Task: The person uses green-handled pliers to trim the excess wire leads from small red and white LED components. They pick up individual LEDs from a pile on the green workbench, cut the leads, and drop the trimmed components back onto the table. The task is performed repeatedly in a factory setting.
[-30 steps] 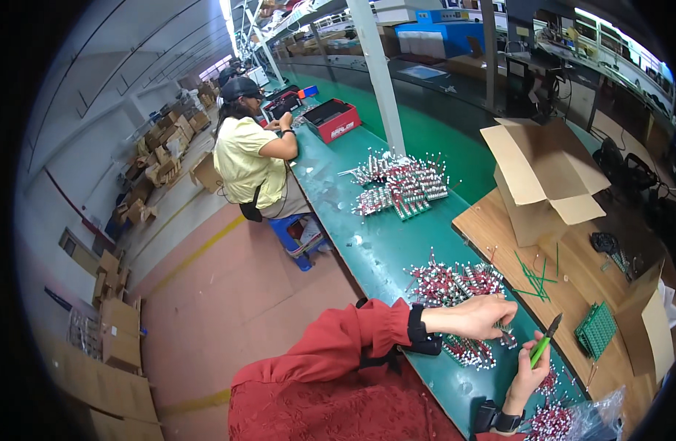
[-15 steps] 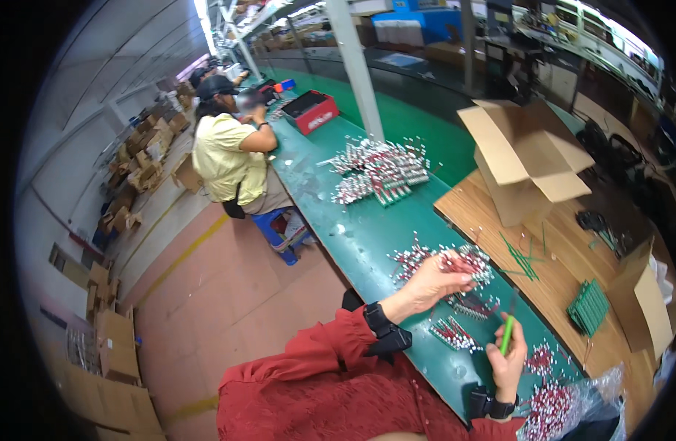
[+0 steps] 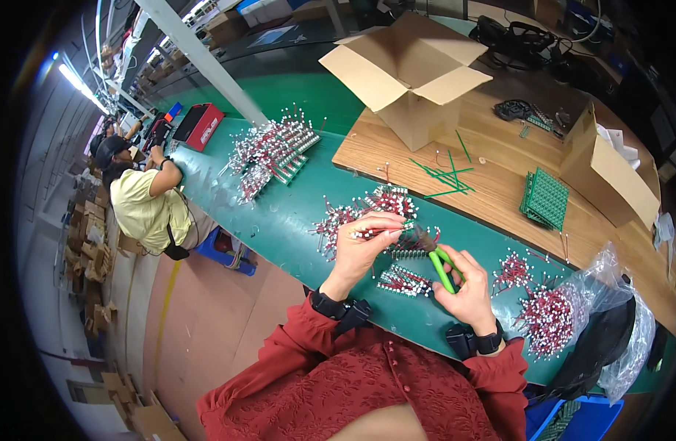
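My left hand (image 3: pixel 354 253) is closed in a pinch on a small bundle of red wires (image 3: pixel 369 233) with white ends and a bit of green at its tip. My right hand (image 3: pixel 466 292) grips green-handled pliers (image 3: pixel 441 269). Their dark jaws point at the green tip by my left fingers; whether they touch it I cannot tell. Below the jaws, a strip of wired boards (image 3: pixel 404 280) lies on the green table (image 3: pixel 279 246). Behind my left hand sits a heap of red wires with white ends (image 3: pixel 334 222).
A larger pile of wired boards (image 3: pixel 275 153) lies farther left. Loose wires (image 3: pixel 545 323) spill from a clear plastic bag (image 3: pixel 602 287) at right. On the wooden board (image 3: pixel 492 154) stand an open carton (image 3: pixel 419 110), green strips (image 3: pixel 444 176) and stacked green panels (image 3: pixel 545 198). A co-worker (image 3: pixel 143 198) sits at left.
My right hand has brought the pliers up beside my left hand, its jaws now near the pinched wires. The whole view has turned to the right.
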{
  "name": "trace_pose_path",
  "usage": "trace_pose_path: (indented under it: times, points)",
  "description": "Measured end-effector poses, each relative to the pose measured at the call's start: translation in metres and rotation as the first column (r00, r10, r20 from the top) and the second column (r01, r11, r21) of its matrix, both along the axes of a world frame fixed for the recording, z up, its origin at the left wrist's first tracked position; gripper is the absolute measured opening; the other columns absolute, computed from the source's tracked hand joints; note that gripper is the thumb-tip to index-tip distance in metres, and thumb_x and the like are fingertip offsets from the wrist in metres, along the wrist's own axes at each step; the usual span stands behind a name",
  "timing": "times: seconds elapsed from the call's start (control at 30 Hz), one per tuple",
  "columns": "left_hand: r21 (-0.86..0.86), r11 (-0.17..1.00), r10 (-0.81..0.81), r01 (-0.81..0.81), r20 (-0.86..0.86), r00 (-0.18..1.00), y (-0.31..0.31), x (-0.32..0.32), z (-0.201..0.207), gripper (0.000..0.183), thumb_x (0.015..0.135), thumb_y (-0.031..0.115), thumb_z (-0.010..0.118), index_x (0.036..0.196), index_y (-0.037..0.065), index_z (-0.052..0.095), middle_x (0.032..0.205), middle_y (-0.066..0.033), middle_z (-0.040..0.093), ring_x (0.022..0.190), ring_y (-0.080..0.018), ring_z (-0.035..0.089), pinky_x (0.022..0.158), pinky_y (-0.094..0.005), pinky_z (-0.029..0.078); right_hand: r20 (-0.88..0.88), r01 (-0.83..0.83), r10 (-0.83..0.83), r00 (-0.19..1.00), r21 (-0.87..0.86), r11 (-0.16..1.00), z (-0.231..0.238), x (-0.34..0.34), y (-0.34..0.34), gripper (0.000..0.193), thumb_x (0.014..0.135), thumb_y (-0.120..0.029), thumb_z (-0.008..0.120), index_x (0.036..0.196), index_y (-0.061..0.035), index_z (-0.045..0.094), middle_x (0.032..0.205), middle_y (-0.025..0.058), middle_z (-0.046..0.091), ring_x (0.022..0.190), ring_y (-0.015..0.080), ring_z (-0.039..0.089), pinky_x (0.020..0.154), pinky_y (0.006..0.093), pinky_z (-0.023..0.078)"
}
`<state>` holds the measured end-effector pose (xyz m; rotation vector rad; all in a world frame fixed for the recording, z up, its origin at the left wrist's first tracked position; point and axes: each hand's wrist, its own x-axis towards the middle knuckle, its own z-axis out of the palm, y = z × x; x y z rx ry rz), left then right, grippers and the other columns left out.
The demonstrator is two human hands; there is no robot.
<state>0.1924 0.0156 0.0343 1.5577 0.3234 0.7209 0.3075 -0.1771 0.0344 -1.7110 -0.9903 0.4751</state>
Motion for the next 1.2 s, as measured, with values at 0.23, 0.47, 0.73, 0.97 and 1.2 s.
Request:
trace_pose_path:
  times: [0.23, 0.47, 0.73, 0.97, 1.2]
  points:
    - [0.102, 0.995, -0.024, 0.018, 0.060, 0.998, 0.005, -0.002, -0.001, 0.014, 0.078, -0.009, 0.065, 0.090, -0.002, 0.067, 0.104, -0.0173, 0.063, 0.097, -0.0226, 0.062, 0.077, -0.0324, 0.059, 0.010, -0.012, 0.012, 1.000, -0.007, 1.000, 0.003, 0.001, 0.001, 0.059, 0.062, -0.006, 0.068, 0.121, -0.0052, 0.058, 0.077, 0.0043, 0.051, 0.055, 0.0129, 0.042, 0.051, 0.0269, 0.037]
    - [0.323, 0.946, -0.024, -0.003, 0.080, 0.996, 0.007, -0.002, 0.005, 0.022, 0.071, -0.008, 0.073, 0.090, 0.002, 0.069, 0.100, -0.0134, 0.066, 0.096, -0.0218, 0.063, 0.080, -0.0320, 0.052, -0.025, -0.062, 0.063, 0.998, 0.033, 0.998, -0.002, 0.001, 0.001, 0.058, 0.064, -0.005, 0.067, 0.121, -0.0032, 0.057, 0.077, 0.0032, 0.050, 0.054, 0.0105, 0.040, 0.050, 0.0245, 0.036]
    - [0.426, 0.904, 0.011, -0.044, 0.080, 0.997, 0.004, 0.001, 0.011, 0.018, 0.069, -0.005, 0.076, 0.085, 0.002, 0.071, 0.090, -0.0116, 0.069, 0.086, -0.0208, 0.066, 0.077, -0.0291, 0.052, -0.096, -0.118, 0.114, 0.989, -0.030, 0.993, 0.000, -0.001, -0.001, 0.050, 0.070, -0.001, 0.064, 0.119, 0.0038, 0.056, 0.087, 0.0067, 0.056, 0.078, 0.0122, 0.055, 0.071, 0.0233, 0.047]
    - [0.212, 0.977, -0.033, 0.031, 0.007, 0.999, 0.004, -0.004, 0.009, 0.014, 0.072, -0.005, 0.072, 0.085, 0.000, 0.072, 0.090, -0.0110, 0.069, 0.086, -0.0176, 0.065, 0.076, -0.0278, 0.052, -0.650, -0.274, 0.268, 0.711, 0.095, 0.957, -0.006, 0.002, -0.008, 0.050, 0.072, -0.001, 0.066, 0.121, 0.0032, 0.057, 0.087, 0.0009, 0.056, 0.077, 0.0054, 0.051, 0.065, 0.0191, 0.042]
    - [-0.036, 0.999, -0.006, 0.005, -0.034, 0.999, 0.000, -0.007, 0.006, 0.009, 0.075, -0.004, 0.071, 0.083, -0.002, 0.071, 0.090, -0.0128, 0.069, 0.089, -0.0184, 0.064, 0.078, -0.0295, 0.052, -0.831, -0.302, 0.295, 0.472, 0.162, 0.939, -0.005, 0.003, -0.002, 0.050, 0.073, -0.004, 0.065, 0.122, 0.0056, 0.055, 0.081, 0.0002, 0.053, 0.060, 0.0036, 0.045, 0.050, 0.0174, 0.035]
